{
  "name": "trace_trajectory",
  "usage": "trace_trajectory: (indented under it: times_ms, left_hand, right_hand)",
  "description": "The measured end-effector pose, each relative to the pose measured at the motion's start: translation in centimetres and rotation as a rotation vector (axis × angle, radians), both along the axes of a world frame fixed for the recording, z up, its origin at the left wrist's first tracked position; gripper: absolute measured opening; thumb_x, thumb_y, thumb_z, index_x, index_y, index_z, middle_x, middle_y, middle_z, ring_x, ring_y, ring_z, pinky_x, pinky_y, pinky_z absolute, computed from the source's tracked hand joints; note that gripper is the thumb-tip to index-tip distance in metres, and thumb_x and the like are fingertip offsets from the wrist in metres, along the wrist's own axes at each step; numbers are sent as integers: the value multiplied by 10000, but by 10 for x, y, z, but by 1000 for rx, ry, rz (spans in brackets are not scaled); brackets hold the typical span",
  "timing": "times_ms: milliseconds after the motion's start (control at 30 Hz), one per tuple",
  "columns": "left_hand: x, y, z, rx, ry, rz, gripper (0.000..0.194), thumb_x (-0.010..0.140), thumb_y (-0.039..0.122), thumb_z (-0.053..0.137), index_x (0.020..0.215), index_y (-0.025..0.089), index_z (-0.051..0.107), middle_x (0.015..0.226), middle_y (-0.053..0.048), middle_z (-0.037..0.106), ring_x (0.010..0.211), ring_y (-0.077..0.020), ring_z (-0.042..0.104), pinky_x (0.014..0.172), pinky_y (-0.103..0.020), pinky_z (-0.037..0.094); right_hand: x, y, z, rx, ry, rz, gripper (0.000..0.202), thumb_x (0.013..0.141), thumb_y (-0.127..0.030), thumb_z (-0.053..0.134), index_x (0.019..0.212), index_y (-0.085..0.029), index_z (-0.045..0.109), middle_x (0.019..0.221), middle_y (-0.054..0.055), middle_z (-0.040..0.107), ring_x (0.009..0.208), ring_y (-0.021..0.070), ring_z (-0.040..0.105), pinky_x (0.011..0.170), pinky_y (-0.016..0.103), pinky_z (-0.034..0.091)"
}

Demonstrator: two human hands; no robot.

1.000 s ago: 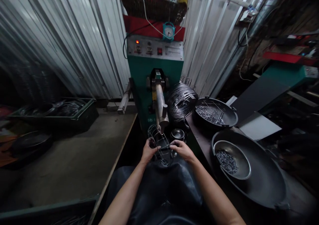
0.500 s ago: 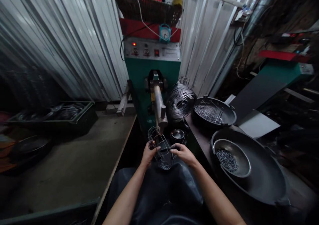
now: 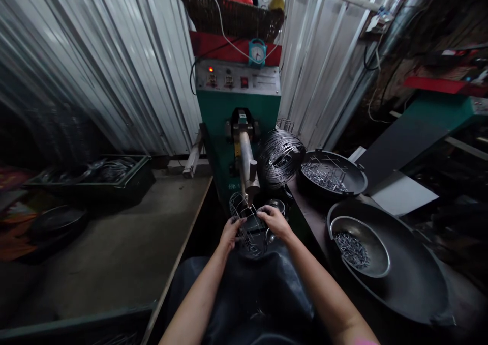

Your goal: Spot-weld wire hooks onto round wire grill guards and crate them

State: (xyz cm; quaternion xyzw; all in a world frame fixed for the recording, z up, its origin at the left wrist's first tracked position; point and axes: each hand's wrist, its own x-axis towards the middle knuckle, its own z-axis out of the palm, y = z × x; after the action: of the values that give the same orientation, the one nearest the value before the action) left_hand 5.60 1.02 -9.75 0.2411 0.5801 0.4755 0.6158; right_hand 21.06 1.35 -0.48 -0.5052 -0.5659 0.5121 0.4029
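A round wire cage of thin metal rods lies under the electrode arm of a green spot welder. My left hand is closed on the cage's left side, thumb and fingers pinched on the wire. My right hand is closed by the cage's upper right, fingertips pinched close to the electrode tip. The fingers of both hands are dark with grime. Whether the right fingertips hold a cage rod or a separate small wire is too small to tell. A dark apron covers my lap below the cage.
Right of the welder hangs a wire coil. Beyond it stand a pan of wire pieces and a large pan holding a bowl of short rods. A green crate sits left. A small metal cup is behind my right hand.
My right hand has moved up and inward, nearer the electrode tip. The wire cage has turned a little, and the orange glow by my left fingers is gone. The view has shifted slightly left.
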Motion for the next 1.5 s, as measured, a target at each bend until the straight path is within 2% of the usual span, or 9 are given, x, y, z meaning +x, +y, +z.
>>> trace_trajectory:
  times_ms: [167, 333, 500, 600, 733, 900, 1200, 1367, 1500]
  left_hand:
    - [2, -7, -1, 48, -114, -85, 568, 578, 443, 727, 1057, 214, 527, 954, -79, 610, 778, -195, 600, 578, -323, 509]
    - [3, -11, -4, 83, -134, -30, 650, 552, 384, 761, 1120, 209, 497, 972, -81, 588, 750, -168, 588, 535, -287, 513]
    - [2, -6, 5, 59, -152, -70, 501, 584, 418, 725, 997, 190, 558, 952, -79, 595, 758, -174, 574, 546, -324, 517]
    - [-3, -6, 8, 32, -133, -61, 483, 583, 436, 718, 975, 196, 569, 946, -80, 602, 748, -174, 571, 549, -319, 503]
    - [-8, -12, 1, 71, -156, -47, 505, 561, 422, 734, 978, 201, 552, 930, -63, 595, 731, -153, 562, 579, -330, 501]
    - [-7, -20, -10, 98, -180, -17, 528, 567, 404, 735, 1005, 208, 514, 918, -50, 578, 730, -144, 559, 588, -334, 502]
    - [0, -16, -3, 53, -206, -45, 444, 572, 426, 723, 896, 186, 539, 750, 0, 529, 629, -105, 511, 562, -272, 476]
    - [-3, -20, -4, 59, -214, -45, 476, 554, 378, 746, 935, 189, 533, 840, -29, 558, 696, -125, 538, 582, -283, 480]
    - [-4, -23, -7, 79, -190, -48, 447, 565, 390, 729, 906, 174, 538, 811, -27, 553, 655, -122, 536, 551, -274, 468]
  right_hand:
    - [6, -9, -1, -17, 39, -3, 202, 650, -352, 615, 707, -158, 607, 646, -16, 581, 646, 120, 516, 632, 244, 398]
    - [16, -23, -7, -83, 13, 36, 209, 627, -359, 636, 674, -161, 587, 603, -29, 544, 612, 114, 494, 602, 242, 385]
    - [8, -8, -6, -10, 6, -11, 182, 638, -345, 599, 660, -167, 571, 607, -33, 524, 599, 112, 468, 581, 235, 369]
    - [6, -4, -8, -6, 5, -2, 192, 640, -348, 601, 687, -162, 589, 633, -23, 553, 626, 123, 493, 603, 241, 387]
    - [18, -19, -14, -46, -26, 46, 212, 660, -339, 611, 766, -156, 627, 684, -8, 596, 671, 131, 529, 650, 256, 408]
    - [31, -37, -18, -72, -87, 83, 145, 654, -289, 609, 695, -150, 615, 639, -17, 563, 641, 124, 500, 635, 258, 389]
    - [23, -36, -16, -48, -55, 30, 176, 669, -331, 593, 708, -159, 603, 631, -18, 546, 620, 122, 484, 607, 251, 380]
    - [29, -48, -23, -73, -18, 62, 189, 660, -313, 611, 772, -161, 627, 689, -10, 578, 665, 126, 496, 657, 263, 386]
    - [27, -55, -26, -43, 10, 51, 141, 661, -296, 609, 705, -162, 605, 664, -24, 559, 668, 122, 494, 686, 268, 384]
